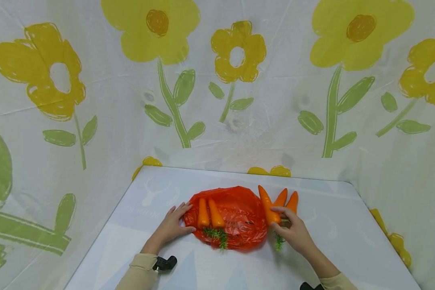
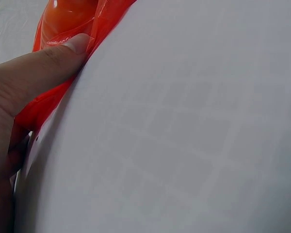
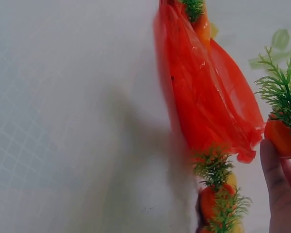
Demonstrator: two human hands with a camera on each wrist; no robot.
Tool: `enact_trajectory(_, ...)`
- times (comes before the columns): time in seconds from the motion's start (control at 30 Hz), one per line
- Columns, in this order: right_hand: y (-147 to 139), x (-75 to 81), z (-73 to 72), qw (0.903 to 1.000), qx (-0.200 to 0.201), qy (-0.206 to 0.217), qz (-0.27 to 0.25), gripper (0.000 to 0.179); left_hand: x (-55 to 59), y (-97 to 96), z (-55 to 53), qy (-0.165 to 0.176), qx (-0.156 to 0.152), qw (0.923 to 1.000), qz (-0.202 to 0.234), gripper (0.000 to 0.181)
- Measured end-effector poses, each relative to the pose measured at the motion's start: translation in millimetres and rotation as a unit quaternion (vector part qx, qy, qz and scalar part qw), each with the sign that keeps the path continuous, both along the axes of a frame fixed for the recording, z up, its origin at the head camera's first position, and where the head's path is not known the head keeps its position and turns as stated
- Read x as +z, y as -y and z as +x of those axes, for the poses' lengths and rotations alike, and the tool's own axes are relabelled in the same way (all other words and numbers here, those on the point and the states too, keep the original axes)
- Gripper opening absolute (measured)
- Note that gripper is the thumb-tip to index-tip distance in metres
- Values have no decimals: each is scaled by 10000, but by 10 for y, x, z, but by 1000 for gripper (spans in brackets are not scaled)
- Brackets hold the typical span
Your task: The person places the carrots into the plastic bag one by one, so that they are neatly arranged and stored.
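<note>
A red plastic bag (image 1: 243,225) lies spread on the table, its mouth wide. Two orange carrots (image 1: 203,215) with green leafy tops rest inside it at the left. My left hand (image 1: 172,223) holds the bag's left edge; the left wrist view shows the thumb (image 2: 63,56) on the red plastic, with the other fingers largely hidden. At the bag's right side, my right hand (image 1: 293,228) grips a carrot (image 1: 267,205) tip up, its leafy top (image 3: 286,97) toward the wrist camera. Just behind that hand lie two more carrots (image 1: 293,200), partly covered by it.
The white table (image 1: 330,201) carries faint printed patterns, and its far edge meets a hanging curtain (image 1: 275,133) with yellow flowers. More curtain hangs along the left and right sides. A black wrist camera mount (image 1: 165,263) sits on the left sleeve.
</note>
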State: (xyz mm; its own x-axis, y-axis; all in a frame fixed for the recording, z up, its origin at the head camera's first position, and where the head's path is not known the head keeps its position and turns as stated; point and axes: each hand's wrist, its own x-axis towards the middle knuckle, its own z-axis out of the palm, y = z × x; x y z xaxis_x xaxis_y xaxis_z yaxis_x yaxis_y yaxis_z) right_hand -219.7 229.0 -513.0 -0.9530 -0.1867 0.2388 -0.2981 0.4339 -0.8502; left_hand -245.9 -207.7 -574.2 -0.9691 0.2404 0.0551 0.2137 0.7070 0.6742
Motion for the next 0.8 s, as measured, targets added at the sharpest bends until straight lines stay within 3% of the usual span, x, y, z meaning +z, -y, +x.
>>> enact_trajectory(0.37, 79, 14, 16, 9992, 287, -167, -217, 43, 3, -7, -1, -3, 9, 10000, 20, 89)
enact_trajectory(0.8, 180, 2, 8, 9982, 465, -6, -378, 42, -2, -10, 0, 37, 48, 10000, 51, 89)
